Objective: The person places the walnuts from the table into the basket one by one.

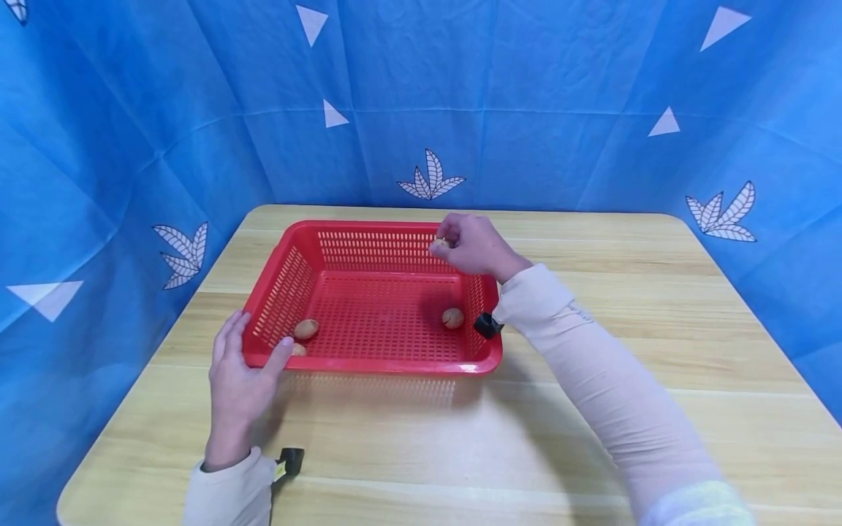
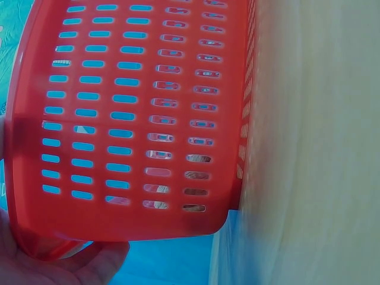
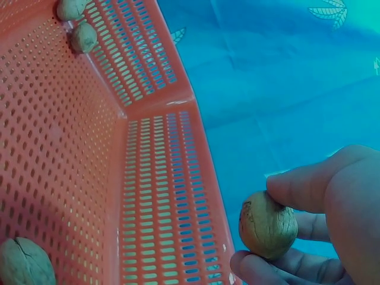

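Observation:
A red plastic basket (image 1: 388,363) with slotted walls stands on the table. My left hand (image 1: 240,380) grips its near left corner, thumb on the front rim and fingers along the left rim; in the left wrist view the fingers (image 2: 101,264) curl about the rim. Over the far right corner of the basket, my right hand (image 1: 476,245) pinches a walnut (image 3: 267,225) between thumb and fingertips. Inside, one walnut (image 1: 452,318) lies near the right wall. A second walnut (image 1: 305,329) and a third walnut (image 1: 299,350), partly hidden by my left thumb, lie at the near left corner.
The wooden table (image 1: 658,329) extends around the basket, with more surface to the right and in front. A blue patterned curtain (image 1: 526,146) hangs behind the table and at both sides. Small black devices (image 1: 488,325) are strapped at both wrists.

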### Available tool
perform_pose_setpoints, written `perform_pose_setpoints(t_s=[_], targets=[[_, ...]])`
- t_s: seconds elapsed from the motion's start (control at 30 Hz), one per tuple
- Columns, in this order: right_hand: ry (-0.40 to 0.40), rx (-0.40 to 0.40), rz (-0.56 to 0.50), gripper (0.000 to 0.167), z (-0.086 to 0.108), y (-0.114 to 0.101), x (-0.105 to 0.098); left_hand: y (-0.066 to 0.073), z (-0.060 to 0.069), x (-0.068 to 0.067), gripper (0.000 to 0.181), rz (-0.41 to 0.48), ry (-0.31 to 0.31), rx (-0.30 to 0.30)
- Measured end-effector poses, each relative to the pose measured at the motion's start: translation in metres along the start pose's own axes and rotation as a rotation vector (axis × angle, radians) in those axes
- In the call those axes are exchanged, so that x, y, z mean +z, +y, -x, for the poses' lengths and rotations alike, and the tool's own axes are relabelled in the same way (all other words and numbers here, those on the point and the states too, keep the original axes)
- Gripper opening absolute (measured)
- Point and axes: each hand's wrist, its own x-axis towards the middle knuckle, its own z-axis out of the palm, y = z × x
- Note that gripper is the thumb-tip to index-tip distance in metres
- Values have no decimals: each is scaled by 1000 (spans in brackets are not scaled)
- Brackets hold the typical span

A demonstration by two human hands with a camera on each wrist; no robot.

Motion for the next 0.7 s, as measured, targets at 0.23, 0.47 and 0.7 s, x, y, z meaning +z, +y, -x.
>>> perform_pose_setpoints(t_s=[0.23,0.47,0.7], targets=[[-25,34,-40,20,0,-3,3,-1,-1,2,84,7,14,26],[-30,28,-23,23,-1,-3,3,0,-2,4,85,24,13,23],[-44,60,-19,27,0,-3,5,-3,-1,3,86,12,1,8]])
